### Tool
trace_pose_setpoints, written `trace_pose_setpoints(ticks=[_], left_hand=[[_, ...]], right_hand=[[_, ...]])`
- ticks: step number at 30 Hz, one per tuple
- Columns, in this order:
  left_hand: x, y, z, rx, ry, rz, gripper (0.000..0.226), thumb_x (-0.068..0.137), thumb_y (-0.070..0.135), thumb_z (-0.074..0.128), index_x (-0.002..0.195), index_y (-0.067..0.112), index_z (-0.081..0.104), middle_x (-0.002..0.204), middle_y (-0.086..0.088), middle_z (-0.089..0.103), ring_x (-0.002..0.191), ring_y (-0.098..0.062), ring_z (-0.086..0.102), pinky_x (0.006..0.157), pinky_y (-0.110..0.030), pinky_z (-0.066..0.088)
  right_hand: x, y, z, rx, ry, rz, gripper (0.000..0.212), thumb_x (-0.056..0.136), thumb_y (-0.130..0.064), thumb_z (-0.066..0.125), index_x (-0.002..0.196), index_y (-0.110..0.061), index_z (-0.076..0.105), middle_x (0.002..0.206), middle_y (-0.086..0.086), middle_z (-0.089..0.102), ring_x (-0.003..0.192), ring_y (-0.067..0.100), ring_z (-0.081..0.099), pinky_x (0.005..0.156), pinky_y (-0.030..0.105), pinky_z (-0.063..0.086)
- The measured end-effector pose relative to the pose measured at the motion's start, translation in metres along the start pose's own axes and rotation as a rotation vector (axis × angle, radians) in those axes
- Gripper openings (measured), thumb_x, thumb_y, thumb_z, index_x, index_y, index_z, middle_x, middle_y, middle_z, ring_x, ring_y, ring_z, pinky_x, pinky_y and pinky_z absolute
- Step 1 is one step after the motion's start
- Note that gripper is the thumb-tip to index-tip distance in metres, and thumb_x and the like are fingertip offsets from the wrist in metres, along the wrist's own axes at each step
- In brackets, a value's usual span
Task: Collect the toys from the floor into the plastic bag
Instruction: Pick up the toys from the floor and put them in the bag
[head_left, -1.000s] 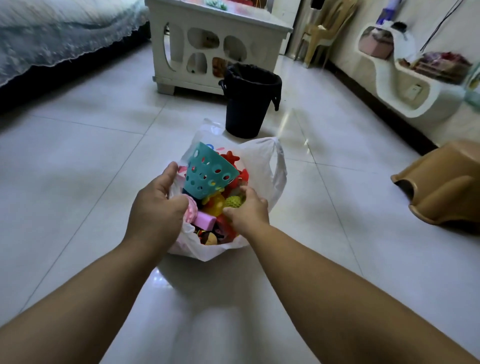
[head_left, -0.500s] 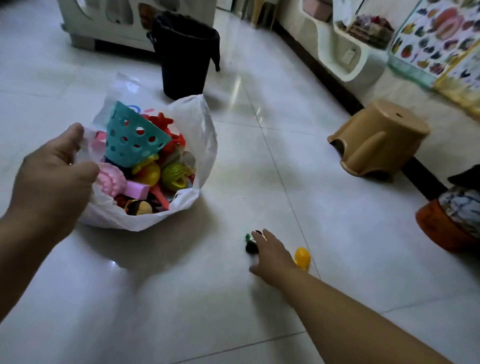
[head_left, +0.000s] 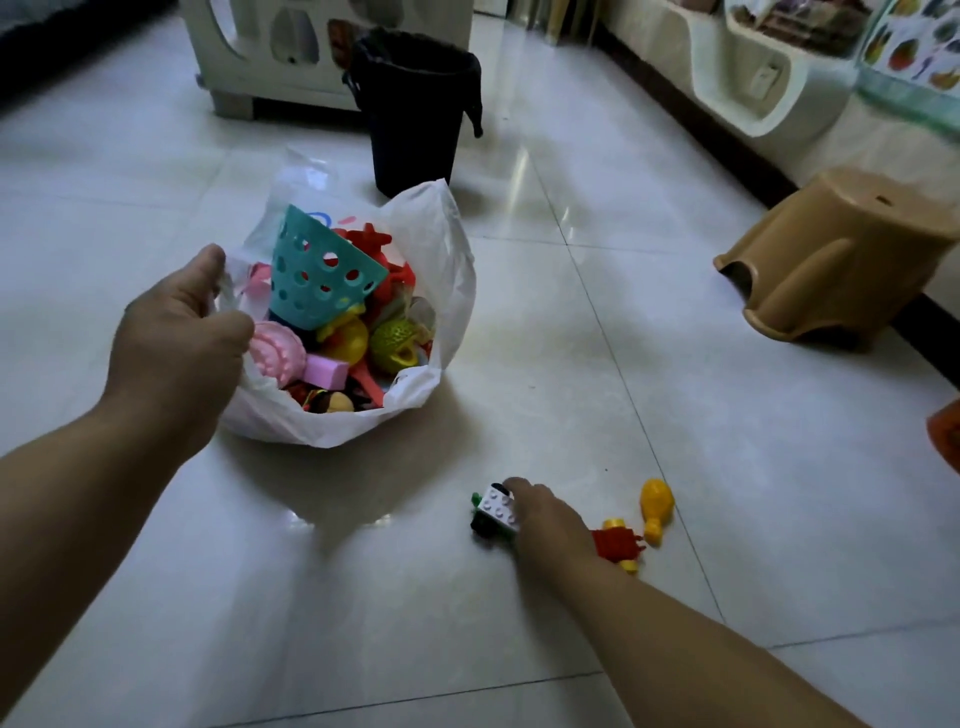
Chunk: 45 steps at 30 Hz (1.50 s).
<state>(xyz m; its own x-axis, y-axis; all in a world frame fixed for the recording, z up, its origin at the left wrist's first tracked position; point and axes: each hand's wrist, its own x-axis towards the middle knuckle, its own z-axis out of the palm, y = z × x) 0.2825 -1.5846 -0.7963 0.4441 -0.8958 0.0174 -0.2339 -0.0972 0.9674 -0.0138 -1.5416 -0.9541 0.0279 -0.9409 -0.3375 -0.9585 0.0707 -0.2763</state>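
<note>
Toys fill the plastic bag (head_left: 441, 291), which sits at about eleven o'clock from the right hand (head_left: 550, 525). That hand, at the bag a second ago, has since reached down to the floor (head_left: 571, 322) and now closes around a white studded block toy (head_left: 496, 512). The left hand (head_left: 179, 338) stays clenched on the bag's rim. A red toy (head_left: 618, 543) and a yellow toy (head_left: 655, 506) lie at three o'clock, so collecting isn't finished. No readable writing shows.
</note>
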Motion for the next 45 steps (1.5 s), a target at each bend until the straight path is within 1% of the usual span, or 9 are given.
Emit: trace_pose_setpoints(ticks=[3, 7, 13, 17, 21, 27, 32, 38, 45], left_hand=[[-0.003, 0.006, -0.002, 0.000, 0.008, -0.002, 0.071, 0.078, 0.001, 0.044, 0.144, 0.026, 0.037, 0.150, 0.001, 0.039, 0.132, -0.019, 0.043, 0.104, -0.049, 0.042], [-0.009, 0.013, -0.005, 0.044, -0.047, 0.014, 0.066, 0.084, -0.004, 0.043, 0.145, 0.022, 0.036, 0.150, -0.001, 0.039, 0.133, -0.018, 0.041, 0.106, -0.043, 0.041], [-0.009, 0.020, -0.011, 0.075, -0.112, 0.048, 0.063, 0.087, -0.003, 0.044, 0.145, 0.020, 0.035, 0.149, -0.001, 0.041, 0.133, -0.017, 0.040, 0.094, -0.025, 0.038], [-0.007, 0.020, -0.016, 0.090, -0.137, 0.053, 0.061, 0.090, 0.000, 0.043, 0.146, 0.021, 0.034, 0.147, -0.001, 0.044, 0.128, -0.016, 0.044, 0.092, -0.025, 0.041], [-0.002, 0.015, -0.017, 0.104, -0.180, 0.060, 0.062, 0.090, 0.001, 0.044, 0.146, 0.025, 0.033, 0.144, -0.001, 0.047, 0.111, -0.007, 0.045, 0.076, -0.007, 0.042], [0.002, 0.011, -0.016, 0.057, -0.185, 0.059, 0.065, 0.088, -0.001, 0.045, 0.145, 0.027, 0.034, 0.123, 0.013, 0.049, 0.102, -0.003, 0.046, 0.059, 0.002, 0.039], [0.005, 0.014, -0.016, 0.043, -0.184, 0.090, 0.064, 0.089, -0.001, 0.045, 0.146, 0.027, 0.033, 0.117, 0.018, 0.043, 0.106, -0.001, 0.043, 0.071, -0.001, 0.039], [0.012, 0.008, -0.017, -0.025, -0.191, 0.075, 0.064, 0.088, 0.002, 0.046, 0.146, 0.026, 0.035, 0.140, 0.006, 0.050, 0.120, -0.012, 0.053, 0.099, -0.029, 0.048], [0.009, -0.005, -0.012, 0.041, -0.194, 0.115, 0.066, 0.087, -0.001, 0.046, 0.146, 0.028, 0.034, 0.137, 0.006, 0.052, 0.113, -0.007, 0.053, 0.072, 0.003, 0.042]], right_hand=[[-0.012, -0.021, -0.022, 0.134, 0.081, -0.044, 0.061, 0.086, -0.012, 0.057, 0.141, -0.022, 0.035, 0.125, 0.008, 0.050, 0.110, 0.027, 0.053, 0.086, 0.032, 0.043], [-0.024, -0.054, -0.092, 0.390, 0.259, -0.038, 0.026, 0.082, -0.020, 0.064, 0.107, -0.019, 0.059, 0.096, 0.002, 0.059, 0.085, 0.021, 0.057, 0.065, 0.025, 0.046], [-0.040, -0.118, -0.214, 0.913, 0.198, -0.161, 0.031, 0.079, 0.000, 0.068, 0.105, -0.014, 0.061, 0.097, 0.004, 0.068, 0.088, 0.017, 0.064, 0.073, 0.026, 0.050], [-0.037, -0.159, -0.248, 1.019, 0.169, -0.344, 0.035, 0.080, 0.006, 0.065, 0.110, -0.009, 0.060, 0.102, 0.007, 0.069, 0.098, 0.023, 0.065, 0.087, 0.033, 0.052], [-0.017, -0.195, -0.240, 0.933, 0.143, -0.468, 0.038, 0.078, 0.011, 0.064, 0.107, -0.014, 0.058, 0.096, 0.000, 0.068, 0.092, 0.013, 0.065, 0.074, 0.020, 0.056], [0.039, -0.217, -0.182, 0.261, 0.301, -0.527, 0.026, 0.080, -0.001, 0.064, 0.104, -0.011, 0.062, 0.100, 0.007, 0.065, 0.094, 0.026, 0.059, 0.076, 0.032, 0.049], [0.072, -0.223, -0.153, -0.261, 0.310, -0.525, 0.040, 0.086, -0.006, 0.054, 0.124, -0.019, 0.056, 0.114, 0.004, 0.058, 0.107, 0.025, 0.046, 0.086, 0.035, 0.043], [0.090, -0.255, -0.124, -0.298, 0.151, -0.502, 0.060, 0.085, -0.018, 0.066, 0.139, -0.027, 0.042, 0.125, 0.006, 0.051, 0.115, 0.026, 0.048, 0.093, 0.042, 0.046], [0.074, -0.221, -0.117, -0.209, 0.365, -0.619, 0.051, 0.087, -0.024, 0.064, 0.135, -0.020, 0.048, 0.128, 0.007, 0.053, 0.117, 0.025, 0.048, 0.096, 0.039, 0.048]])
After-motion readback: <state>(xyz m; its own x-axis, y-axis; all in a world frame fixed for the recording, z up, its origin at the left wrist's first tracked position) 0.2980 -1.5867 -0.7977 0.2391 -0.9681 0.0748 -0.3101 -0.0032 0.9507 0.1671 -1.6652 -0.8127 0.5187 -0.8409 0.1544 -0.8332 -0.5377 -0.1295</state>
